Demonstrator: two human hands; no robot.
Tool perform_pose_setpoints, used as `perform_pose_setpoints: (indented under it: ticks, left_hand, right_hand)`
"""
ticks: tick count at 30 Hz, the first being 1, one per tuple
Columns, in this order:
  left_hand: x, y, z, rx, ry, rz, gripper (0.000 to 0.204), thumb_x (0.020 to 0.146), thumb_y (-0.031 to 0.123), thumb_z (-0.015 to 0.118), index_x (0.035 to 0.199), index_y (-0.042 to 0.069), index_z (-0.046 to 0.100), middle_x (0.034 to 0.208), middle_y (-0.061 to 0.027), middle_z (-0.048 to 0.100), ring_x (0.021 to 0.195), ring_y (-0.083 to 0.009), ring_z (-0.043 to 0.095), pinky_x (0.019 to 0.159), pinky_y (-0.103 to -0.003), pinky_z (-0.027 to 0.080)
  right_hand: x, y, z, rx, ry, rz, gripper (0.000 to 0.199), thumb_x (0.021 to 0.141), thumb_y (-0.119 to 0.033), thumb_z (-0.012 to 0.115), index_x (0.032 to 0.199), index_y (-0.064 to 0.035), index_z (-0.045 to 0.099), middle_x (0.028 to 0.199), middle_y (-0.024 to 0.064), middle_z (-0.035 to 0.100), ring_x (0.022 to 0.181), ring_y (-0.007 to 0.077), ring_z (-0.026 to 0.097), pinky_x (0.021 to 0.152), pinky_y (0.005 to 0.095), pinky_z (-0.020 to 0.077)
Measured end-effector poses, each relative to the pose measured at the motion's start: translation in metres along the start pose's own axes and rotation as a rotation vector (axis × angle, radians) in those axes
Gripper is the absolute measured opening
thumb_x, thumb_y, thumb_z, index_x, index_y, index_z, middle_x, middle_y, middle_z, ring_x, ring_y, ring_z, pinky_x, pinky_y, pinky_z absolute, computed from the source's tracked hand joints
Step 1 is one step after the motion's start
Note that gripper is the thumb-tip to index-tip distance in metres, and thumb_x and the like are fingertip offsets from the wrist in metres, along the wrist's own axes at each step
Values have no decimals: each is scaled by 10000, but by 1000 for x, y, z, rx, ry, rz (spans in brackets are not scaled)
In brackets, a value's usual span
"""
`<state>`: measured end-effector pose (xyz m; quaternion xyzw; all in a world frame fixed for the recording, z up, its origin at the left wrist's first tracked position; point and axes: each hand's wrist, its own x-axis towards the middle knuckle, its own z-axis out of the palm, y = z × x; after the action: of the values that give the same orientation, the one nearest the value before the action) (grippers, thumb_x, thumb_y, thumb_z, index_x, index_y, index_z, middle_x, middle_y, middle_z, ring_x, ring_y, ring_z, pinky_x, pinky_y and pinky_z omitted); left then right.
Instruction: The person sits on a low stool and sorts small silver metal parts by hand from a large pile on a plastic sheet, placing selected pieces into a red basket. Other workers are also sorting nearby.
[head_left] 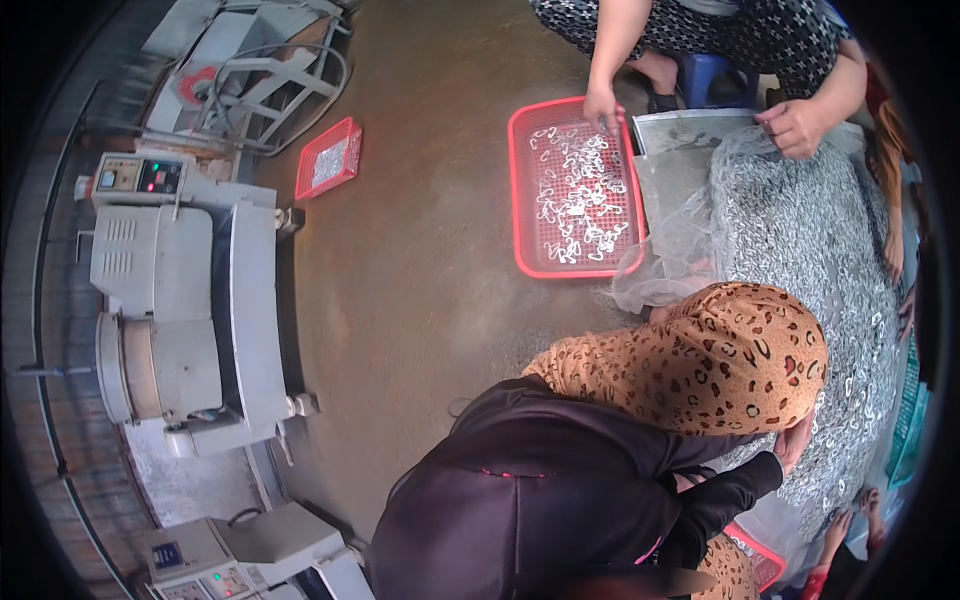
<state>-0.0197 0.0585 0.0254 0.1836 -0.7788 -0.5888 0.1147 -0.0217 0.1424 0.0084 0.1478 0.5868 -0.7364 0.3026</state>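
Note:
Neither my left hand nor my right hand shows. A blurred brown shape [640, 583] at the lower edge cannot be made out. Just in front, a co-worker in a dark jacket [520, 480] and leopard-print headscarf [720, 360] bends over a large heap of small shiny metal hooks [810, 240]. Across from them, another person's hand [600, 107] reaches over the far rim of a red plastic basket [516, 200] holding loose hooks. That person's other hand [797, 128] is at the clear plastic sheet [690, 235] by the heap's far edge.
Grey machines with control panels [150, 175] line the left wall. A smaller red basket [352, 160] with metal pieces sits on the brown floor [420, 220]. More people's hands [893, 255] are along the heap's right side. A blue stool [715, 80] stands at the back.

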Motion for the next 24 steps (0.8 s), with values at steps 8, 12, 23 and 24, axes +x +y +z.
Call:
perform_pose_setpoints:
  ticks: [8, 12, 23, 24]
  left_hand:
    - [-10, -20, -48, 261, 12, 89, 217, 747, 125, 561, 930, 38, 638, 1002, -196, 632, 928, -349, 584, 837, -462, 429]
    - [-6, -24, -109, 82, -117, 499, 178, 787, 146, 583, 891, 29, 668, 1001, -112, 663, 760, -242, 606, 710, -373, 478]
    - [-2, 1, -133, -470, -537, -459, 197, 790, 134, 700, 892, 62, 547, 731, -48, 588, 721, -205, 610, 656, -340, 489]
    - [3, -14, -126, -129, -554, -258, 191, 783, 136, 695, 879, 50, 554, 757, -83, 603, 738, -245, 616, 662, -366, 490]
  right_hand:
    - [10, 7, 26, -25, -175, -1, 413, 949, -234, 427, 1293, -7, 450, 1273, 128, 512, 1168, 217, 500, 999, 339, 392]
    - [-25, 16, 7, 234, 85, -172, 355, 854, -70, 591, 1191, 26, 533, 1054, 132, 603, 929, 218, 596, 820, 315, 501]
    - [-56, 69, -55, -87, 630, -180, 384, 729, -40, 645, 1112, -56, 625, 784, 44, 644, 615, 108, 564, 515, 249, 464]
    - [-44, 80, -51, -156, 663, -192, 417, 712, -29, 645, 1120, -118, 639, 723, 51, 634, 611, 132, 571, 577, 263, 484]
